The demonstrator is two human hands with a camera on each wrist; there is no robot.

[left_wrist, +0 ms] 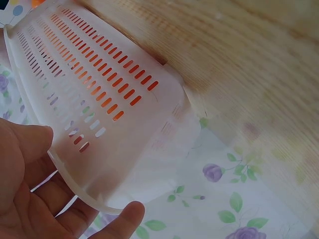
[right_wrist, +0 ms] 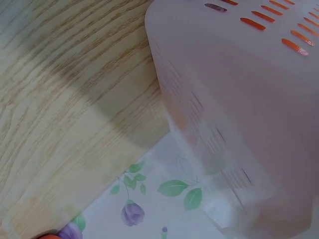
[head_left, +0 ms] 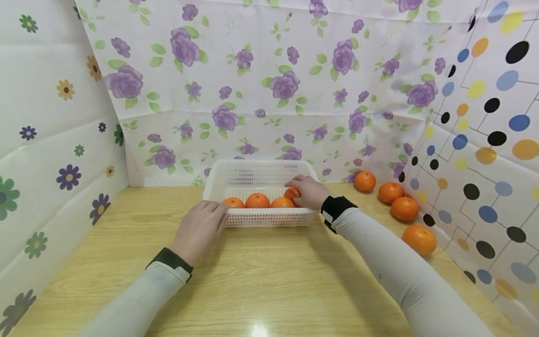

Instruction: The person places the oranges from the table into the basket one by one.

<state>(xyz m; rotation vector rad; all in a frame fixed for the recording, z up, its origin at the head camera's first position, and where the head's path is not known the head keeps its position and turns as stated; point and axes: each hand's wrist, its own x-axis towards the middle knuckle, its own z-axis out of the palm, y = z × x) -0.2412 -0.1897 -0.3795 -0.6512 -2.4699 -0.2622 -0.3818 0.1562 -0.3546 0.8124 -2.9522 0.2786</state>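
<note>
A white slotted plastic basket (head_left: 269,211) stands at the back middle of the table. My left hand (head_left: 200,231) grips its near-left corner; in the left wrist view the thumb (left_wrist: 37,139) presses the wall beside the rim while the other fingers lie across it. Inside the basket, three mandarin oranges (head_left: 257,201) line up along the near wall. My right hand (head_left: 310,192) reaches over the right end and holds another mandarin orange (head_left: 291,193), low in the basket at the right end of that row. The right wrist view shows the basket's outer wall (right_wrist: 239,89), not the hand.
Several loose mandarin oranges (head_left: 405,208) lie along the right side of the wooden table (head_left: 252,271). A flowered sheet (head_left: 261,93) hangs close behind the basket. More patterned sheets, one with coloured dots (head_left: 484,187), close off the left and right sides.
</note>
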